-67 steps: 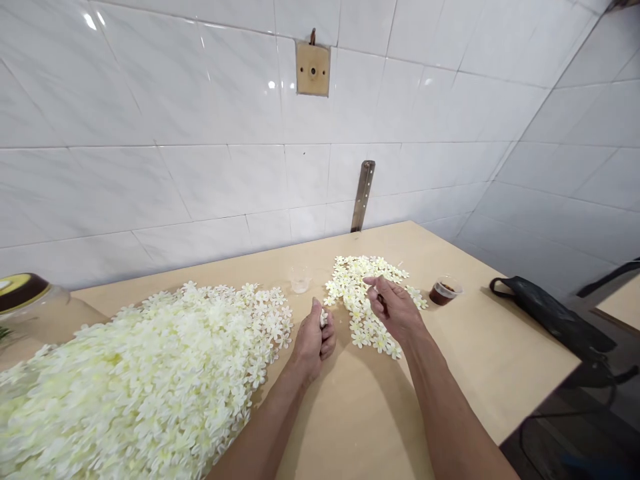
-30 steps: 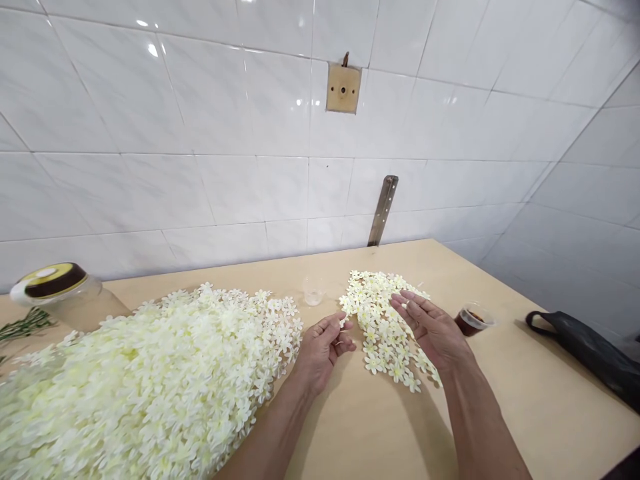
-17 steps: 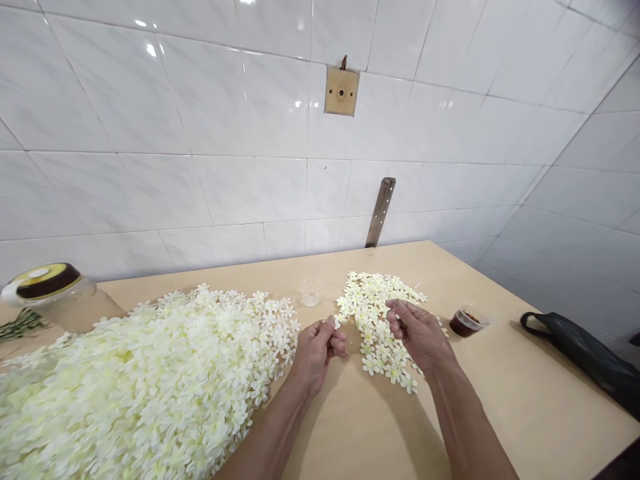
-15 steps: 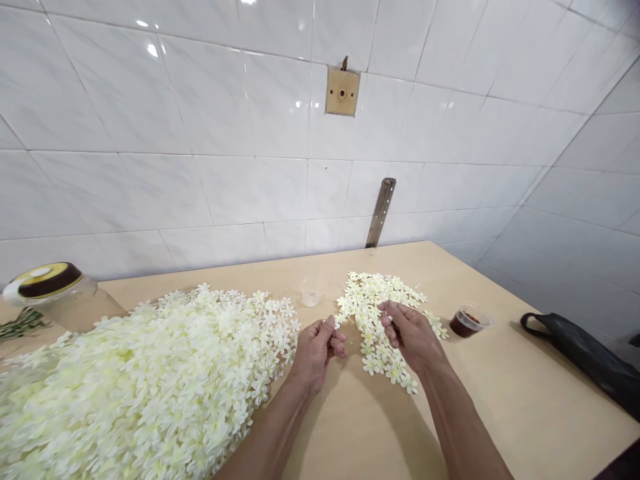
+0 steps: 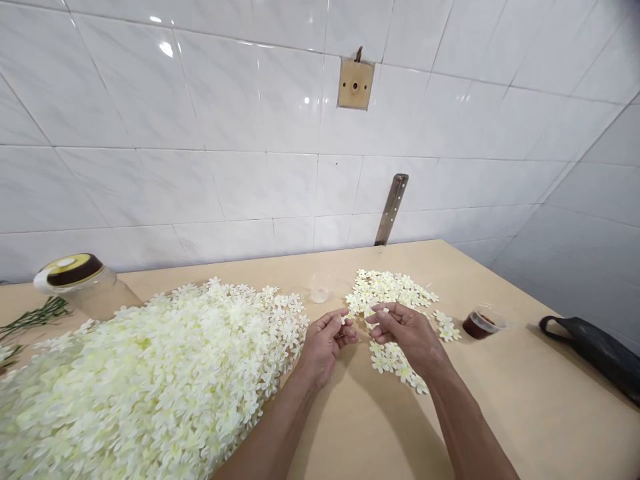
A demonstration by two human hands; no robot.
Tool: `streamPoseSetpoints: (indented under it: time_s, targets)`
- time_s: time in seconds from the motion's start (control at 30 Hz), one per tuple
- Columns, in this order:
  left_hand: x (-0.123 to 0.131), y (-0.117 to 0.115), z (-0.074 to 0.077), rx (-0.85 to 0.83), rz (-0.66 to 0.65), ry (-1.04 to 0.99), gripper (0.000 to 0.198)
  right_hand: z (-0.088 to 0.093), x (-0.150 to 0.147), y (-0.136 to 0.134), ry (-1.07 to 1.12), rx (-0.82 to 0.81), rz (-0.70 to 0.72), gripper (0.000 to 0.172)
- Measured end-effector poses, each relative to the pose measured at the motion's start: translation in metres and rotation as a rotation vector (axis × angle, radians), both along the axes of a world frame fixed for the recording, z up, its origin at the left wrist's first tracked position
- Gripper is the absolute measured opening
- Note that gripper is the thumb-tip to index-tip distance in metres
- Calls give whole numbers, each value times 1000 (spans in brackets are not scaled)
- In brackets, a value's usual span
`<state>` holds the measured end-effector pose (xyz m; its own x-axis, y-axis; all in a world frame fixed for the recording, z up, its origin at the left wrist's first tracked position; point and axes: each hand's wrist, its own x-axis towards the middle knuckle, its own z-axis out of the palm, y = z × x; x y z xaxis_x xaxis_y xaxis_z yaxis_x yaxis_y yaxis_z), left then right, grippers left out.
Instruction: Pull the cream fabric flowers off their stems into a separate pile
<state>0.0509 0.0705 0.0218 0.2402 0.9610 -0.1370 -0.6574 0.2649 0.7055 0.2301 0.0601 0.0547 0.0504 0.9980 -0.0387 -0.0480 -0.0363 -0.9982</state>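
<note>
Clear plastic cup, right: this round one (image 5: pixel 480 323) carries dark red-brown liquid, just beside the flowers.
Clear plastic cup, centre: the smaller one (image 5: pixel 320 289), something pale at its base, too faint to name.
See-through jar: brown-and-yellow lid (image 5: pixel 75 270), body (image 5: pixel 107 297) behind the big heap of white, yellow-tinged flowers (image 5: pixel 160 380).
Left hand: thumb and fingers (image 5: pixel 325 347) pinching one small white flower (image 5: pixel 344 321).
Right hand: fingertips (image 5: pixel 376 323) drawn narrow, over the flat scatter of matching flowers (image 5: pixel 393 288); can't tell what's gripped.
Change: half a second on, the right hand's in closer to the left!
Tabletop: pale, wood-coloured (image 5: pixel 510 407), a long black looped case (image 5: pixel 595 350) at right.
Room: glossy white marbled tiles (image 5: pixel 240 187), yellowed square wall plate (image 5: pixel 355 84), perforated metal strip (image 5: pixel 392 210).
</note>
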Motion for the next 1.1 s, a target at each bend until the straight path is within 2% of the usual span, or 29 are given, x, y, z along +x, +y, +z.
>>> streamPoseSetpoints:
  time_s: [0.33,0.53,0.63,0.73,0.83,0.97,1.1]
  targets:
    - [5,-4,-1,11,31,187,39,6,0,-5,-117,60,-86,46]
    - [0,0,3,2,59,113,35,-1,-4,-5,-379,111,194,37]
    - [-3,3,3,-17,56,39,36,-1,-5,-6,-407,45,252,45]
    - [-5,5,1,-22,50,7,34,2,-5,-7,-422,19,291,41]
    - [-4,6,0,-21,39,-2,34,9,-5,-9,-455,26,259,45]
    - [-4,5,2,-41,36,17,35,19,-6,-12,-393,-2,122,48]
    - [-5,5,0,-48,56,94,34,18,-7,-12,-352,3,74,48]
